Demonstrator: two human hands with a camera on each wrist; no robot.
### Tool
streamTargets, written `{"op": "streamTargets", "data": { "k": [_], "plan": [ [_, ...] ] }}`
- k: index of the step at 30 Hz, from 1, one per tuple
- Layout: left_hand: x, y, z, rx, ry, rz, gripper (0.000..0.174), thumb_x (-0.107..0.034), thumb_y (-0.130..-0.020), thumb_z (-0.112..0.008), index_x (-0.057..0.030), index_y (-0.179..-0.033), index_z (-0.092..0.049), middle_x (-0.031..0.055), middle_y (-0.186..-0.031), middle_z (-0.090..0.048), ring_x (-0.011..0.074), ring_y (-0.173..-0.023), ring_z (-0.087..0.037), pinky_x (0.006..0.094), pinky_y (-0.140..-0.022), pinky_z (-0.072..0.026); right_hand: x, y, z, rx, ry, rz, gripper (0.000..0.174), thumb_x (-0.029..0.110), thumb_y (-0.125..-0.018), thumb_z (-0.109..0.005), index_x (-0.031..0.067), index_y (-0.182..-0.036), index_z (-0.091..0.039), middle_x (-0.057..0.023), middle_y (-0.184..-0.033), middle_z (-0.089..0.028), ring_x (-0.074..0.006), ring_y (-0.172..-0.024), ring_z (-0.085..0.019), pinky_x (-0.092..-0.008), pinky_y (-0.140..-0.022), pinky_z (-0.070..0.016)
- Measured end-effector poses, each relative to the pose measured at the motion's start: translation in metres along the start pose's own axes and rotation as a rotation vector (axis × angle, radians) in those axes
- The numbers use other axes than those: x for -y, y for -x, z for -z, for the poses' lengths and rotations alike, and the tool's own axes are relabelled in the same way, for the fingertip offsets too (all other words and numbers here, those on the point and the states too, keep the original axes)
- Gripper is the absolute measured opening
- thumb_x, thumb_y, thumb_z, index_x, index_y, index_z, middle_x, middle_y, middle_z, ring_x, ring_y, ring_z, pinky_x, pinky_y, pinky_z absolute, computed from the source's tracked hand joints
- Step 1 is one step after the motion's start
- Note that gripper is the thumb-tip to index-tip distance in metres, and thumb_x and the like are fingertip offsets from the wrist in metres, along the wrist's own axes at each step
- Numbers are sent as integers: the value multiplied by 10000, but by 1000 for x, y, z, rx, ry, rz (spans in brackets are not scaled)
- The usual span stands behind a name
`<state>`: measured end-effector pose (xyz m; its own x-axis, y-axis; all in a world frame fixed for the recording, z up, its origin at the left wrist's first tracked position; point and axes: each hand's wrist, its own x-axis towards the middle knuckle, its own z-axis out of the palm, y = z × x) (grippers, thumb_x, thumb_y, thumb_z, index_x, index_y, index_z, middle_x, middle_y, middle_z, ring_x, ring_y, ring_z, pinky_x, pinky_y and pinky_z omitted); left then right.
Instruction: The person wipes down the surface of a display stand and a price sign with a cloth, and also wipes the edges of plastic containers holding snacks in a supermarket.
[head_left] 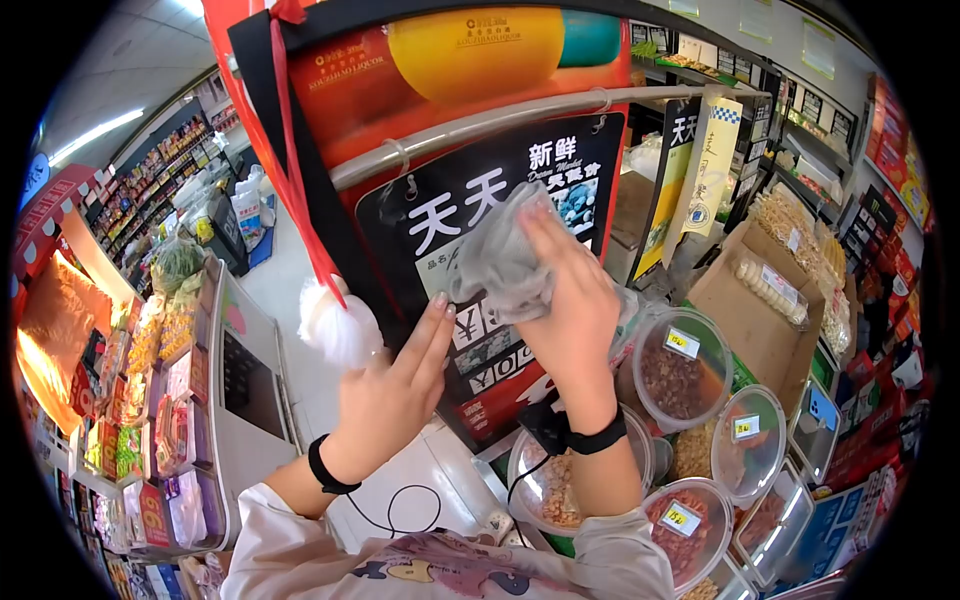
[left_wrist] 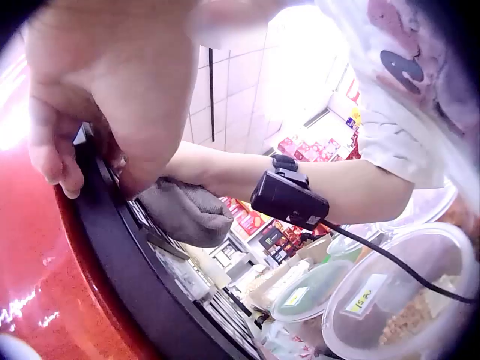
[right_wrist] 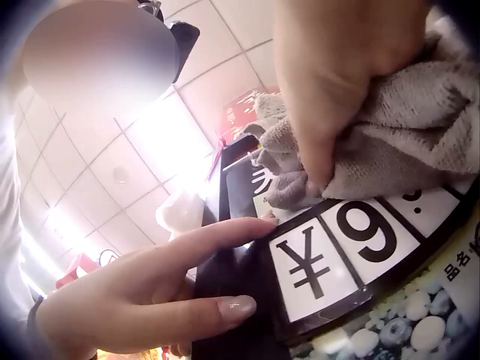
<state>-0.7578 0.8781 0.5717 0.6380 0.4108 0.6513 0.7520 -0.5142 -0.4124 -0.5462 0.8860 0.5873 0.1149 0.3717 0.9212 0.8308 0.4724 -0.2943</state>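
Grey cloth [head_left: 500, 255] lies bunched against the centre of the price sign [head_left: 440, 215]. Right hand [head_left: 570, 310] presses it there, thumb hooked into the folds. Left hand [head_left: 395, 390], at 8 o'clock of the cloth, steadies the sign edge with straight fingers. Wiping appears part-done; the digits at 6 o'clock look not yet wiped.

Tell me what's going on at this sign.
A person is at a black price sign that hangs from a rail in a shop. The right hand holds a bunched grey cloth against the face of the sign, over its white print. The left hand lies with straight fingers on the sign's left edge. Lidded tubs of nuts stand below, to the right.
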Motion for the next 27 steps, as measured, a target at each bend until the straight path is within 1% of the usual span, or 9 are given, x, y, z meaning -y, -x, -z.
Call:
{"op": "streamTargets", "data": {
  "k": [2,5,6,10,14,17,20,23,27],
  "plan": [
    [-1,1,-2,-4,2,11,619,-197,-777,-677,-179,-1381,-543,-66,-1435,-524,150,-545,-494,243,-438,-421,-3,-1,10,89,-33,126,711,59,-568,-773,152,-1258,-632,-80,-1282,-635,-264,-1168,-609,-375,-1011,-457],
    [-3,3,-5,-29,11,10,593,-171,-757,-673,-203,-1342,-585,-62,-1422,-537,139,-549,-474,240,-440,-415,-9,-1,18,134,-28,151,689,39,-544,-748,163,-1216,-654,-68,-1257,-652,-250,-1165,-615,-369,-993,-471],
    [-3,3,-7,-47,-3,-3,585,-159,-749,-670,-213,-1328,-599,-62,-1419,-541,137,-551,-472,240,-441,-414,-13,-4,17,73,-30,139,660,46,-567,-767,154,-1208,-653,-75,-1211,-671,-259,-1119,-638,-377,-944,-501],
    [-4,4,-9,-81,-18,13,591,-123,-725,-664,-252,-1301,-623,-61,-1423,-537,132,-544,-455,239,-444,-408,-32,-6,16,-30,-24,-232,622,103,-583,-835,145,-1180,-666,-87,-1146,-690,-282,-1026,-670,-383,-873,-535],
    [1,3,-8,-95,15,-20,458,-163,-701,-775,-197,-1148,-687,11,-1297,-630,145,-527,-466,255,-495,-431,-26,-3,15,55,-66,165,607,163,-576,-834,131,-1162,-676,-96,-1094,-704,-291,-991,-676,-403,-889,-526],
    [4,12,-21,-163,74,-23,433,-180,-661,-805,-197,-1080,-700,10,-1237,-656,147,-530,-470,260,-494,-430,4,-5,10,185,-129,264,589,174,-593,-805,145,-1167,-677,-87,-1091,-705,-278,-1025,-675,-409,-931,-508],
    [-4,1,-14,-209,70,26,421,-195,-611,-839,-197,-1014,-717,11,-1232,-661,139,-523,-458,258,-485,-415,-5,-5,13,128,-142,140,573,153,-602,-794,154,-1163,-678,-94,-1089,-705,-284,-1020,-678,-411,-895,-522],
    [-5,1,-18,-240,33,52,400,-280,-742,-774,-307,-1136,-707,-80,-1272,-650,96,-508,-401,205,-446,-337,-30,-3,16,54,-93,-359,562,151,-607,-791,159,-1158,-678,-101,-1082,-705,-282,-1015,-682,-396,-861,-538],
    [-5,3,-19,-231,2,50,401,-285,-738,-781,-311,-1134,-717,-86,-1280,-646,98,-513,-401,205,-448,-343,-30,-6,16,34,-107,-52,523,156,-625,-800,140,-1133,-680,-112,-1072,-704,-299,-965,-686,-383,-823,-547]
  ]
}}
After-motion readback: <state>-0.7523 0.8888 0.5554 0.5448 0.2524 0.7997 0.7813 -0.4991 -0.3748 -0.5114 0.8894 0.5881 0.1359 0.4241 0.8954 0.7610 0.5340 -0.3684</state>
